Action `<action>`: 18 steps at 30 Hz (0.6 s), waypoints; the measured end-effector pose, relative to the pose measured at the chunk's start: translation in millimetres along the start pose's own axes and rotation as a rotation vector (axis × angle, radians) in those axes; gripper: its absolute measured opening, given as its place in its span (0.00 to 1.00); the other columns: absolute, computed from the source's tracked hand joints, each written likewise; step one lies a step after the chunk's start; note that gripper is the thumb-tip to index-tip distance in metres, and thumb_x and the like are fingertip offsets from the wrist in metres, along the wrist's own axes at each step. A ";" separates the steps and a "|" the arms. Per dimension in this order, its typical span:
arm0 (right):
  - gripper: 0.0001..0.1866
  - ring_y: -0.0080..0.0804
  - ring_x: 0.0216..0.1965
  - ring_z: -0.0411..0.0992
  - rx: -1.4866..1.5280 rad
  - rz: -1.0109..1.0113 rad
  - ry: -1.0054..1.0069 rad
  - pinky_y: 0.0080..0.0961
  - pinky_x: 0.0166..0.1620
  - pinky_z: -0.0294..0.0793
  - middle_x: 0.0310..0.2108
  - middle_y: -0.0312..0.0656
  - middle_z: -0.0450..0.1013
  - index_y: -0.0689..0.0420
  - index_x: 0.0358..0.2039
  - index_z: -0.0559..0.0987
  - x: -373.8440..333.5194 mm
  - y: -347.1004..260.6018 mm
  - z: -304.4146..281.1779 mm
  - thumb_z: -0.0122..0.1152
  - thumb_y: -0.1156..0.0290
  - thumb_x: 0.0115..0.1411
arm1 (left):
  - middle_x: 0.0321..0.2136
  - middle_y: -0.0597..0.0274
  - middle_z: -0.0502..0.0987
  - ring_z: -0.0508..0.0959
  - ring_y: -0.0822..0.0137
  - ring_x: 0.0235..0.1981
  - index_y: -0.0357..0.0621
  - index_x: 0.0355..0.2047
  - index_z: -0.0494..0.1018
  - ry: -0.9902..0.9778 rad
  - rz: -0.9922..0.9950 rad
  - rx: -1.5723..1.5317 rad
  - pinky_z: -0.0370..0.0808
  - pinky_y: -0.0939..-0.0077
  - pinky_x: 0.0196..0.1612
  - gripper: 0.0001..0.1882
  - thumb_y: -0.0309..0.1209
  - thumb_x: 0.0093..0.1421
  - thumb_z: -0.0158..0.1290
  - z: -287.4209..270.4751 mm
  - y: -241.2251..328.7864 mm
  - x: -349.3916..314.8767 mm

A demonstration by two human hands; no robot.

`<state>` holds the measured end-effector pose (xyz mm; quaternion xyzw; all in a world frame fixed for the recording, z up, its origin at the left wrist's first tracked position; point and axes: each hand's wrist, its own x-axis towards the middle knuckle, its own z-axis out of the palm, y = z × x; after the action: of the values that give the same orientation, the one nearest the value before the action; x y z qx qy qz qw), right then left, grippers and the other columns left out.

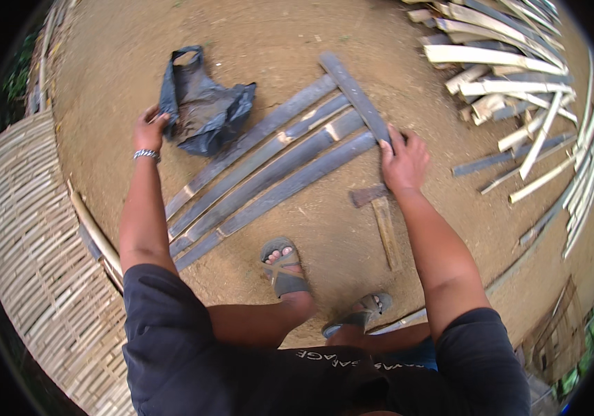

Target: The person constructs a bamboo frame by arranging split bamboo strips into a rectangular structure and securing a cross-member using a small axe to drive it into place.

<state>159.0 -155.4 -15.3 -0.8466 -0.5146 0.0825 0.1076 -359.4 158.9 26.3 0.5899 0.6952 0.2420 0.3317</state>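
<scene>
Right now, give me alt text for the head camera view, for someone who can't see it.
A person crouches on bare dirt, right hand pressing a grey bamboo crosspiece laid over four split bamboo slats, left hand gripping a dark plastic bag. A hammer lies by the sandalled feet; pale bamboo strips are heaped upper right.

A hammer [382, 220] with a wooden handle lay on the bare dirt ground [269, 41], just in front of two sandalled feet. A pile of pale split bamboo strips [512, 76] was heaped at the upper right, with a few loose strips trailing down along the right edge. A woven bamboo mat [27, 243] spread over the left side, and a curved bamboo pole [92, 232] ran along its inner edge. Green leaves showed past the mat.
</scene>
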 end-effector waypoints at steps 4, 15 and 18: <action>0.23 0.45 0.62 0.64 0.064 0.040 -0.063 0.46 0.64 0.58 0.58 0.45 0.69 0.38 0.61 0.78 1.7 -4.5 -8.7 0.59 0.52 0.67 | 0.43 0.57 0.83 0.82 0.68 0.42 0.31 0.51 0.78 -0.040 -0.140 0.012 0.78 0.74 0.49 0.18 0.25 0.61 0.63 -0.5 -6.9 1.8; 0.23 0.41 0.64 0.62 0.096 0.051 -0.075 0.44 0.66 0.54 0.58 0.42 0.69 0.37 0.62 0.78 0.5 -8.1 -10.5 0.58 0.51 0.67 | 0.36 0.55 0.84 0.81 0.69 0.37 0.35 0.37 0.80 0.327 0.380 0.023 0.76 0.76 0.44 0.07 0.27 0.64 0.62 2.8 25.6 2.7; 0.23 0.41 0.63 0.62 0.079 0.062 -0.081 0.44 0.66 0.54 0.58 0.42 0.69 0.36 0.62 0.78 -2.0 1.0 -10.6 0.58 0.51 0.67 | 0.39 0.54 0.85 0.83 0.62 0.44 0.37 0.36 0.79 0.363 0.603 -0.100 0.77 0.71 0.49 0.06 0.28 0.65 0.61 65.0 113.5 -41.7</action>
<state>161.6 -158.6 -5.3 -0.8532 -0.4886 0.1400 0.1173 -232.5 135.6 73.2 0.6991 0.5246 0.4637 0.1451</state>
